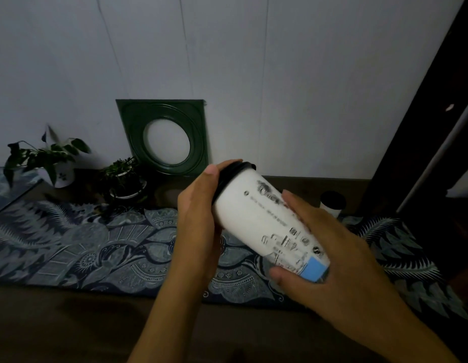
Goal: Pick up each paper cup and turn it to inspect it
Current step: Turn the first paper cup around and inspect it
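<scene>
Cup in hand: a white paper cup with a black plastic lid (264, 221), printed in dark lettering with a blue patch near its base, is held tilted in the air above the blue patterned cloth (97, 247), lid end up and away from the person.
Left hand (199, 218): cradles the lid end from the left, thumb lying along the black rim; its other fingers go behind the cup, so how tightly they curl I cannot tell.
Right hand (329, 252): fingers wrapped around the lower end, thumb under the base beside the blue patch.
Doing the turn well: probably roll the cup about its long axis, the left hand steadying the rim while the right hand re-grips; keep pressure light, since paper walls dent and the lid may pop.
Second cup: another white paper cup with a dark lid (332, 203) stands upright beyond the right hand, at the cloth's far edge.
Hard to make out: the printing is blurred and unreadable; the held cup's far side and bottom are hidden; the room is dim.
</scene>
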Motion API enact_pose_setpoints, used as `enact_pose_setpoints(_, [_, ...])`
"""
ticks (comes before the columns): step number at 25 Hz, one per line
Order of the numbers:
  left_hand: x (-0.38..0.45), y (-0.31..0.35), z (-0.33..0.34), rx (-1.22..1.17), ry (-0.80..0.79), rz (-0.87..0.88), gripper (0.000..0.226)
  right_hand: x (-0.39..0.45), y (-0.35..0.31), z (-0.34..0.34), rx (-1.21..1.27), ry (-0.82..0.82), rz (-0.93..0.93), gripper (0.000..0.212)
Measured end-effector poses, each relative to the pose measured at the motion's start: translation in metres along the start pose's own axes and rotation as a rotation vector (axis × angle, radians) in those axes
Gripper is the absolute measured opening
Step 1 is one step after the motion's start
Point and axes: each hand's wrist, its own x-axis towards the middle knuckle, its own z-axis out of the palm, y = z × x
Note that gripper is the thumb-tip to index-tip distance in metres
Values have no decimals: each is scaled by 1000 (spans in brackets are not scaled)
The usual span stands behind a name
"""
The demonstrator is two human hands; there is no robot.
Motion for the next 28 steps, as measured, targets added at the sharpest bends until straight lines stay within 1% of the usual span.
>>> enact_pose_setpoints(1, [-1, 1, -1, -8, -9, 13, 34, -2, -4, -6, 261, -34, 92, 79])
enact_pose_setpoints(2, [-1, 1, -1, -23, -19, 24, 36, -6, -8, -13, 655, -91, 248, 71])
enact_pose_setpoints(3, [-1, 1, -2, -41, -31, 31, 39, -3, -9, -16, 966, -143, 391, 66])
enact_pose_setpoints(4, [-1, 2, -2, -55, -36, 34, 40, -6, -8, -13, 1149, -199, 455, 63])
enact_pose_setpoints(5, [-2, 2, -3, -62, -32, 33, 40, -5, -9, -14, 1166, -227, 495, 61])
enact_pose_setpoints(6, [-2, 2, -2, -62, -21, 30, 39, -6, -9, -13, 1043, -226, 429, 63])
enact_pose_setpoints(7, [-3, 2, -2, -52, -5, 24, 37, -6, -10, -11, 770, -190, 298, 69])
enact_pose_setpoints(8, [-3, 2, -2, -36, 10, 16, 36, -6, -9, -8, 401, -140, 136, 79])
enact_pose_setpoints(9, [-3, 2, -2, -18, 20, 6, 35, -6, -6, -5, 41, -47, -6, 88])
enact_pose_setpoints(10, [-4, 2, -2, -5, 23, -1, 34, -7, -1, 0, -205, 36, -122, 89])
enact_pose_setpoints(11, [-4, 2, -2, 2, 19, -1, 34, -9, 3, 2, -294, 70, -179, 88])
enact_pose_setpoints(12, [-5, 1, -2, 6, 9, 5, 34, -10, 3, 3, -284, 90, -180, 88])
enact_pose_setpoints(13, [-5, 0, -3, 5, -3, 18, 33, -10, 1, 3, -183, 82, -117, 89])
enact_pose_setpoints(14, [-6, 0, -3, -4, -15, 31, 33, -9, -3, 1, 6, 47, 1, 88])
enact_pose_setpoints(16, [-7, 0, -3, -44, -34, 36, 34, -9, -5, -5, 552, -64, 239, 77])
enact_pose_setpoints(18, [-7, 0, -4, -100, -47, 35, 38, -10, -7, -10, 999, -156, 423, 71])
enact_pose_setpoints(19, [-7, 0, -4, -123, -45, 37, 39, -10, -7, -10, 1155, -196, 501, 73])
enact_pose_setpoints(20, [-8, 0, -4, -137, -38, 37, 40, -9, -7, -11, 1254, -231, 538, 76])
enact_pose_setpoints(21, [-7, 0, -4, -138, -28, 34, 40, -8, -9, -11, 1268, -234, 540, 77])
enact_pose_setpoints(22, [-7, 0, -3, -127, -12, 27, 38, -9, -10, -11, 1123, -211, 472, 77])
enact_pose_setpoints(23, [-7, 1, -2, -106, 6, 21, 36, -9, -9, -8, 824, -173, 334, 75])
enact_pose_setpoints(25, [-6, 2, 0, -59, 27, 11, 29, -8, -4, -3, 36, -14, -20, 81])
enact_pose_setpoints(26, [-6, 2, 0, -47, 26, 6, 28, -9, -1, -1, -203, 52, -136, 85])
enact_pose_setpoints(27, [-6, 3, 0, -44, 18, 4, 28, -10, 1, 1, -275, 82, -170, 86])
enact_pose_setpoints(28, [-5, 3, -1, -44, 7, 6, 29, -11, 0, 2, -206, 84, -121, 85])
